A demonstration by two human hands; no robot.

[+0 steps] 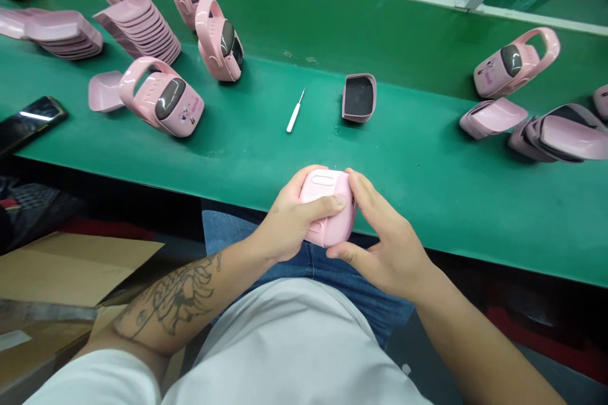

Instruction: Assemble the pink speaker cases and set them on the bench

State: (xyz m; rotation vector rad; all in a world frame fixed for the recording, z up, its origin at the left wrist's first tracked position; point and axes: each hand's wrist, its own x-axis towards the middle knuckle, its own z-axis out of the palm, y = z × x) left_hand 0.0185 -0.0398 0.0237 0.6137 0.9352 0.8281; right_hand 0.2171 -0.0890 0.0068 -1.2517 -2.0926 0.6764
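Note:
A pink rounded plastic case [335, 223] is held at the bench's front edge, above my lap. My left hand [297, 212] is wrapped round its left side, the thumb lying across the top face. Around the case's right side curves my right hand [384, 240], fingertips at its upper right corner and thumb by its lower edge. Beyond the case, a white-handled screwdriver [294, 116] lies on the green bench [408, 190]. To the right of that tool stands a pink cup-like part with a dark inside [358, 98].
Pink handled units [178, 107] and stacked pink trays [142, 25] stand at the left, with a phone [31, 123] near the edge. On the right are another handled unit [515, 63] and more pink parts [565, 136]. Cardboard [71, 266] lies below left.

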